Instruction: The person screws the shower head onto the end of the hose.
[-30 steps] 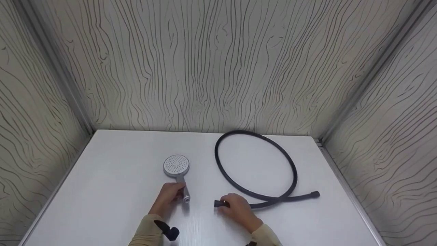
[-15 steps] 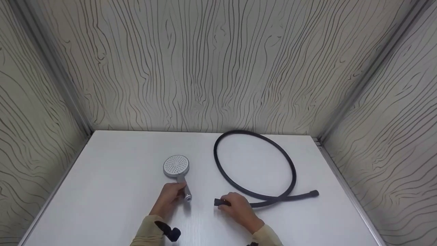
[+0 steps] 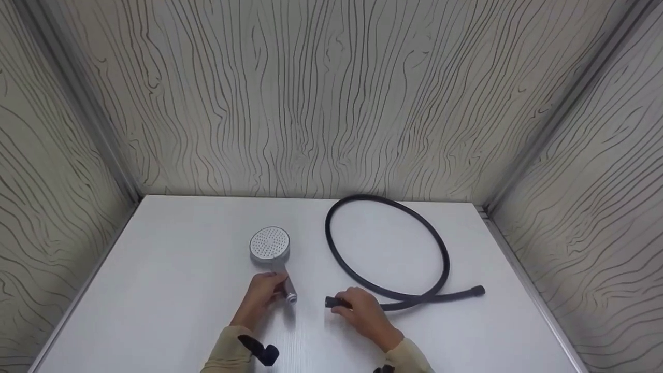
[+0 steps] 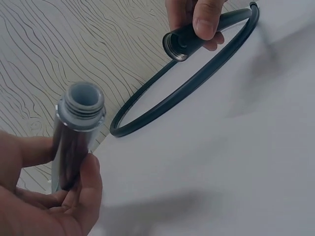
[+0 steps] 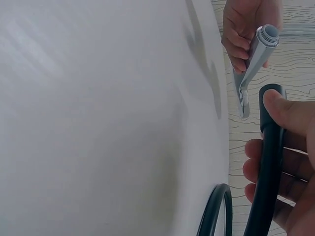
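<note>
My left hand point(image 3: 262, 296) grips the handle of a silver shower head point(image 3: 270, 243), whose round white spray face is turned up. In the left wrist view the threaded end of the handle point(image 4: 84, 101) points up, bare. My right hand point(image 3: 365, 312) holds one end of a black shower hose point(image 3: 440, 248) between thumb and fingers. The connector point(image 4: 175, 46) at that end shows a threaded opening facing the shower head. A short gap separates the connector from the handle's end. In the right wrist view the thumb lies along the connector point(image 5: 269, 105).
The hose loops over the right part of the white table point(image 3: 171, 259), and its other end point(image 3: 477, 291) lies at the right. Pale wood-grain panels point(image 3: 311, 103) stand behind and at both sides of the table.
The left hand has raised the shower head slightly and shifted it a little to the right, tilting the handle's end toward the hose. The right hand and hose end have risen slightly.
</note>
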`<state>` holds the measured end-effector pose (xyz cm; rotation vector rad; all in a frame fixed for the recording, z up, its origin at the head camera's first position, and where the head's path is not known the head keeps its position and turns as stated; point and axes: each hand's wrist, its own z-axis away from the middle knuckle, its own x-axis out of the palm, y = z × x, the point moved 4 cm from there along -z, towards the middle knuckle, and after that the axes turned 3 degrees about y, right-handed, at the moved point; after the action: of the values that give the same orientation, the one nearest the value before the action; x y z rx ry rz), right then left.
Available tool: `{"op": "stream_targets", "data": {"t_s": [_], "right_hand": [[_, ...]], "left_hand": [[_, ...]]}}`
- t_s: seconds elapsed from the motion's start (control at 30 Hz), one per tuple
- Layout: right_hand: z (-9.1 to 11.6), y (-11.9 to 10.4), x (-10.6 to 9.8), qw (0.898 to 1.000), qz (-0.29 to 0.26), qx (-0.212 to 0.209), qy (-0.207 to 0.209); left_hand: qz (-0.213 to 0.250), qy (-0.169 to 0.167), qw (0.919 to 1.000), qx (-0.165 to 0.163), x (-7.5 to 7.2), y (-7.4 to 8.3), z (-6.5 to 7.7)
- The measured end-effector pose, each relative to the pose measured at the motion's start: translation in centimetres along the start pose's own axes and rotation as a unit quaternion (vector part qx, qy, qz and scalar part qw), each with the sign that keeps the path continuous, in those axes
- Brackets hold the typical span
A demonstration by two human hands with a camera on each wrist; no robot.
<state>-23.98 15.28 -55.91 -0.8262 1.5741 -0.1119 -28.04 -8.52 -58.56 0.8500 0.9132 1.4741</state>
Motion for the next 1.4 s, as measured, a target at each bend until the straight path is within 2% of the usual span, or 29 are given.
{"op": "stream_targets", "data": {"t_s": [0.13, 0.3, 0.47, 0.73, 1.13, 1.4], "right_hand": [[-0.1, -0.3, -0.6, 1.0, 0.004, -0.02, 0.016], [0.0, -0.4, -0.9, 0.999, -0.006, -0.024, 0.027], [0.1, -0.5, -0.7, 0.999, -0.016, -0.029, 0.024], [0.1, -1.0, -0.7, 0.999, -0.004, -0.038, 0.004], [0.5, -1.5, -0.9, 0.997, -0.081, -0.015, 0.01], [0.6, -2.2, -1.0, 0.996, -0.088, -0.032, 0.013]], "left_hand": [[0.002, 0.004, 1.0, -0.005, 0.1, 0.5, 0.3], [0.008, 0.007, 0.9999, 0.002, 0.6, 0.8, 0.7], [0.006, 0.013, 0.9998, 0.017, 1.1, 1.0, 1.1], [0.011, 0.022, 0.9994, 0.023, 1.6, 1.4, 1.5], [0.019, 0.015, 0.999, 0.037, 2.7, 1.4, 1.8], [-0.005, 0.021, 0.9988, 0.043, 3.3, 1.3, 2.0]]}}
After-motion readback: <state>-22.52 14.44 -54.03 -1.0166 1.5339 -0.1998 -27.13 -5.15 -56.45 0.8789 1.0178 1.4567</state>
